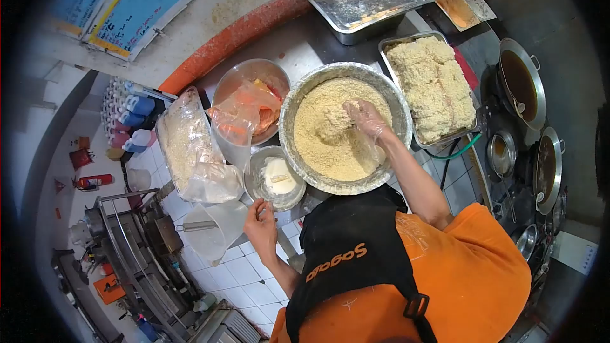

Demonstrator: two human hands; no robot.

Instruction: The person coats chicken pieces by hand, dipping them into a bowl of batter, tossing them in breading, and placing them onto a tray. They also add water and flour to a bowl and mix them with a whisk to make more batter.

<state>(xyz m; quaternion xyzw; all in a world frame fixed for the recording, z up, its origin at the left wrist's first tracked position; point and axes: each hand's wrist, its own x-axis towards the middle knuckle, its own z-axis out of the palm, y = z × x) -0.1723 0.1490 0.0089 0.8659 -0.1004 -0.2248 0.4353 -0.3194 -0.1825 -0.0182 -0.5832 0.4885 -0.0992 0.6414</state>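
A large metal bowl in the middle holds pale yellow breadcrumbs. My right hand, in a clear plastic glove, reaches into it from the right, its fingers closed in the crumbs at a raised clump. What lies under the clump is hidden. My left hand hovers at the near rim of a smaller metal bowl, fingers curled in with nothing visible between them. In that bowl is a thick white mixture.
Right of the bowl stands a tray heaped with crumb-coated food. To the left are a bowl with an orange plastic bag, a bag of crumbs and a white tub. Pans of dark oil line the far right.
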